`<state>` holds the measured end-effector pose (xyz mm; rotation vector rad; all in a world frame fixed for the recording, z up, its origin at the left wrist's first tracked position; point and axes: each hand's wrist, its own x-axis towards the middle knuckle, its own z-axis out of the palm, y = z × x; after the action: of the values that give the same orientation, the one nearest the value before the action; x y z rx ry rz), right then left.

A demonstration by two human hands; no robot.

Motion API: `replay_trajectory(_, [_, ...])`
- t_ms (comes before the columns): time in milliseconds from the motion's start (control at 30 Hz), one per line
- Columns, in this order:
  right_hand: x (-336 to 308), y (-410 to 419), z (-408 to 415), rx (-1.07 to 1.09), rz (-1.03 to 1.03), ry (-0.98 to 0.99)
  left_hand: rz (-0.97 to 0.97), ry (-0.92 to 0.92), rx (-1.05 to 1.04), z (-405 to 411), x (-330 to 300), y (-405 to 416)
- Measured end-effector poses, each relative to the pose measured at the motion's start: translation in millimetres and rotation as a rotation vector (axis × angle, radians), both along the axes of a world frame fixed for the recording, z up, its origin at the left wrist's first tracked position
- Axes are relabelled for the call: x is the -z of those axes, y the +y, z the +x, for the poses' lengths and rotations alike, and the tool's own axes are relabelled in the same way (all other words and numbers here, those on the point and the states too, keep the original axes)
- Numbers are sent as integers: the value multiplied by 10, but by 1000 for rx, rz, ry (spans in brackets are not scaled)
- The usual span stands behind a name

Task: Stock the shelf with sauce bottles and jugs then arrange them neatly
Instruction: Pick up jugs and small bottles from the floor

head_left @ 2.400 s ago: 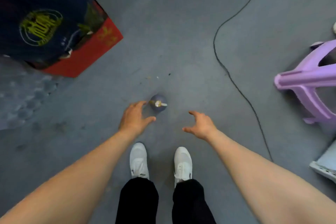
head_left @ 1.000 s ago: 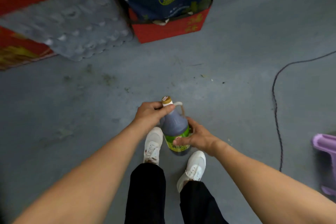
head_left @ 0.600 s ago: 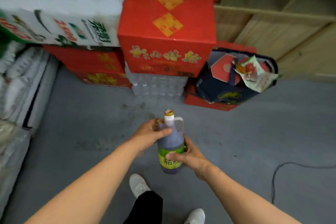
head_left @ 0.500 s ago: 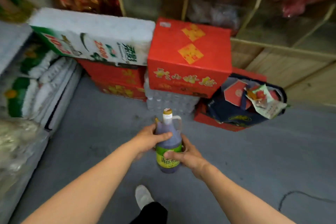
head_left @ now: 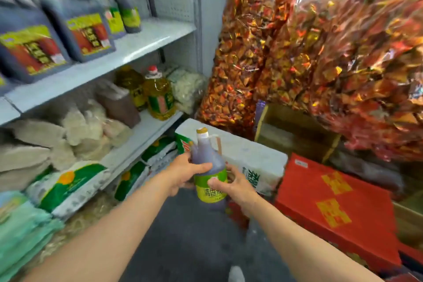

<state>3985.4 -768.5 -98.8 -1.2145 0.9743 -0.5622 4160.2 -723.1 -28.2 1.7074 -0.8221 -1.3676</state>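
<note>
Holding a dark sauce bottle [head_left: 207,168] upright in both hands, out in front of the white shelf [head_left: 128,51].

The left hand [head_left: 183,173] wraps the bottle's shoulder above the green label, thumb across the front; the right hand [head_left: 235,184] clasps the label from the other side, thumb on its face. The bottle has a yellow cap and a side handle, and hangs in the air near the shelf, touching nothing else. On the upper shelf stand big dark jugs [head_left: 77,27] and slimmer bottles [head_left: 127,10]. Below sit oil jugs [head_left: 159,96] and pale bags. A red box [head_left: 336,208] lies to the right, with bags of wrapped sweets [head_left: 320,48] above it.
</note>
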Motion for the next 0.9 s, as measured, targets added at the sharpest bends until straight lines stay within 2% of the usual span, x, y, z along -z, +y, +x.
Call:
replay_trajectory(300, [-1031,-1471,1427,-334,-166,-138,-204,-126,-322,1112,-1035,-890])
replay_trajectory(433, [-1396,-1902,2056,-469,-206,-173,-265,-268,-441,1661,-1314,-1178])
replay_trajectory(633, [-1729,-2458,3091,-439,-280,-255,-310,-439,-463,2618,-1660,-1730])
replay_trajectory(900, [-2134,-3075,3873,-359,-345,-266,-445,-442,-394,3478,-1977,-2446])
